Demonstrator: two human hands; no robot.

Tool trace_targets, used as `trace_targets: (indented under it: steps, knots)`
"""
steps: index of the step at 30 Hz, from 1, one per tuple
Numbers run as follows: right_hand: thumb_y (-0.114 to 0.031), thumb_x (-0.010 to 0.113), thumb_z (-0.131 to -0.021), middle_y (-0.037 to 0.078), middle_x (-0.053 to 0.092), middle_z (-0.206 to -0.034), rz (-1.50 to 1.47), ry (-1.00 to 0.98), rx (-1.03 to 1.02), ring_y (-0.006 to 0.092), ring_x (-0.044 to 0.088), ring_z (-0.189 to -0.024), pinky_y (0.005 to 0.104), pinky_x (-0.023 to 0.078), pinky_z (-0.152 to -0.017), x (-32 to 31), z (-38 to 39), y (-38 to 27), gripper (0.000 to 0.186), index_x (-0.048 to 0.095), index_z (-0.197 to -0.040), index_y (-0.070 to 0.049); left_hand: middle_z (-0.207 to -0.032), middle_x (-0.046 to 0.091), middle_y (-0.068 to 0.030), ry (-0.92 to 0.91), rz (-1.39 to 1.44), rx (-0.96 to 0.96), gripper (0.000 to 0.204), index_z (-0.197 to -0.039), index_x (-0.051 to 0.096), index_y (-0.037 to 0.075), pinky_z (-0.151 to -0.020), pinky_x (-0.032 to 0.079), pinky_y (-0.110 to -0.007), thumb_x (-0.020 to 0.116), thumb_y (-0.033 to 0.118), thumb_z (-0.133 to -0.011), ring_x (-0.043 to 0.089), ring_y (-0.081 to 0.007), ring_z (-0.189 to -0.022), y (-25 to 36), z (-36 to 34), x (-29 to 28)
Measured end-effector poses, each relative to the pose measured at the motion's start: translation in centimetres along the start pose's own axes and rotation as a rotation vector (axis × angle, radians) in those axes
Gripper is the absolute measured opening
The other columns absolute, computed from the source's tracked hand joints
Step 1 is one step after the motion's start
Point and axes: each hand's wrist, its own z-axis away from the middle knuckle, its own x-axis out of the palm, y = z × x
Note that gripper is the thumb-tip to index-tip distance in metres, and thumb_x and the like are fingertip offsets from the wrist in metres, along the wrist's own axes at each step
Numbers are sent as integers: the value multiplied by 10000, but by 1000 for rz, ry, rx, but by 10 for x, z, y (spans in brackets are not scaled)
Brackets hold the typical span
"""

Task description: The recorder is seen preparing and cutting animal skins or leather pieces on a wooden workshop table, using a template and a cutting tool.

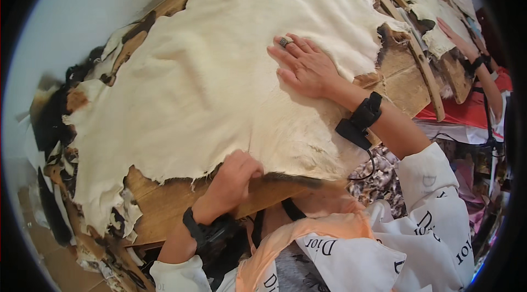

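Observation:
A large cream-white animal hide (181, 72) is spread over a wooden board (170, 204), its ragged edges showing dark hair in places. My right hand (307, 67) rests on the hide's upper right part, palm down with fingers stretched out and a ring on one finger. At the hide's near edge, my left hand (233, 179) is closed, its curled fingers gripping the margin. The fingertips of that hand are mostly hidden. Soft folds run across the hide left of centre, and the skin looks rougher and yellower near the lower right edge.
Scraps and dark-haired hides (55, 122) hang along the left side by a pale wall (66, 34). At the right, another person's hand (455, 37) lies on a second pale hide (428, 12). Wooden planks (420, 67) separate the two places. A cable hangs from my right wrist strap (365, 113).

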Motion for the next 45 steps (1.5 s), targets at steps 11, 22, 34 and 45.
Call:
trace_targets:
  steps: [11, 22, 34, 45]
  knots:
    - [-309, 415, -820, 108, 378, -1298, -28, -34, 5, 287, 284, -1233, 412, 187, -1018, -12, -1, -7, 455, 410, -1243, -143, -1128, 506, -127, 580, -471, -330, 273, -1083, 527, 91, -913, 329, -404, 475, 219, -849, 436, -305, -1078, -112, 15, -124]
    - [-379, 447, -781, 154, 316, -1325, 74, -194, 182, 347, 234, -1248, 476, 140, -1023, -29, -3, -12, 499, 410, -1252, -215, -1430, 135, -55, 188, -643, -1131, 607, -1336, 262, 272, -936, 63, -659, 359, 555, -808, 94, -369, -1291, -177, 32, -164]
    - [-392, 397, -824, 155, 267, -1363, 172, -248, 259, 345, 196, -1270, 482, 138, -1023, -25, 8, -26, 520, 328, -1307, -214, -1396, 213, -127, 189, -879, -1094, 543, -1325, 285, 285, -929, 143, -648, 406, 475, -830, 157, -373, -1273, -236, 66, -194]
    - [-429, 335, -865, 147, 240, -1373, -48, -171, 172, 325, 154, -1288, 459, 171, -1022, -40, -14, 6, 545, 281, -1324, -141, -1421, 152, -64, 287, -683, -612, 539, -1347, 238, 225, -911, 183, -638, 344, 447, -867, 163, -310, -1283, -285, 109, -188]
